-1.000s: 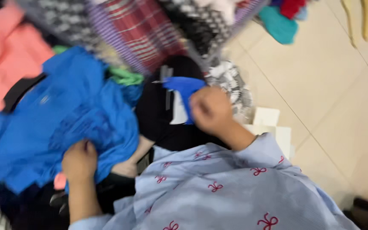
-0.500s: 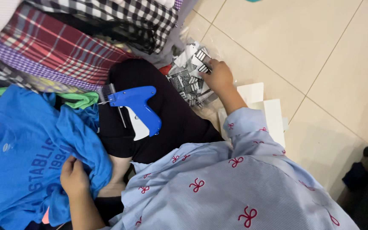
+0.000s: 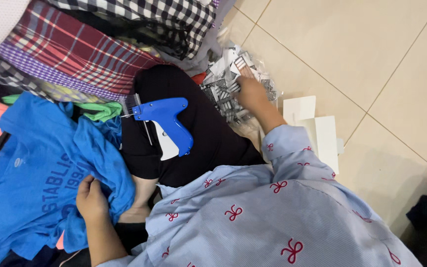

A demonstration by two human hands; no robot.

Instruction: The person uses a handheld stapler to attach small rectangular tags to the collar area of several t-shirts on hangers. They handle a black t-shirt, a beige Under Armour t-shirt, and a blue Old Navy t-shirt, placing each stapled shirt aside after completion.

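Paper tags (image 3: 233, 94), light, slippery and loose in their clear bag on the tiled floor (image 3: 371, 49), are sitting under my right hand (image 3: 250, 96), fingers closing on a few, while my left hand (image 3: 91, 198) is bunching the soft blue T-shirt (image 3: 30, 173).

Tiled floor (image 3: 371, 44), clothes pile (image 3: 75, 59), white cards (image 3: 317, 133)

left hand (image 3: 92, 198) grips a blue t-shirt (image 3: 35, 173); right hand (image 3: 250, 94) reaches into a clear bag of tags (image 3: 228, 74). a blue tagging gun (image 3: 166, 118) lies on black cloth (image 3: 203, 138).
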